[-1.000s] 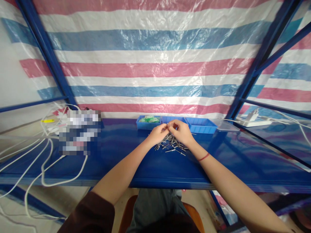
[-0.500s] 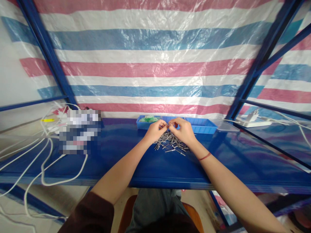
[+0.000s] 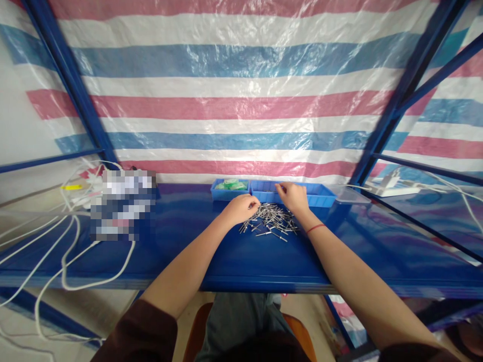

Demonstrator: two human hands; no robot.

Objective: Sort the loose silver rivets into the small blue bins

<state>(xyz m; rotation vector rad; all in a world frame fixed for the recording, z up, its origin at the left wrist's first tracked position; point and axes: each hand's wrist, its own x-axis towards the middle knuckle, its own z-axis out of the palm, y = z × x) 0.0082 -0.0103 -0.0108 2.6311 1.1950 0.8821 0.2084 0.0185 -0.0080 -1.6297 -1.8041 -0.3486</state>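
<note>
A loose pile of silver blind rivets (image 3: 272, 217) lies on the blue table. At its left edge is my left hand (image 3: 241, 207), thumb and fingers pinched together close to the rivets; what the pinch holds is too small to make out. My right hand (image 3: 293, 196) hovers at the blue divided bin (image 3: 320, 195) behind the pile, fingertips over its middle compartment. Its fingers are curled in a pinch, and their contents cannot be made out. Some small dark pieces show in that compartment, partly hidden by this hand.
Green-and-clear plastic packets (image 3: 231, 185) fill the bin's left compartment. Beside the bin's right end sits a clear plastic lid or tray (image 3: 352, 195). White cables (image 3: 77, 241) and a blurred-out object (image 3: 123, 206) occupy the left side. Blue metal posts (image 3: 396, 110) frame the table (image 3: 181, 241).
My hands were together above the pile and have parted. The right moved right to the bin's middle compartment; the left lowered slightly to the pile's left edge.
</note>
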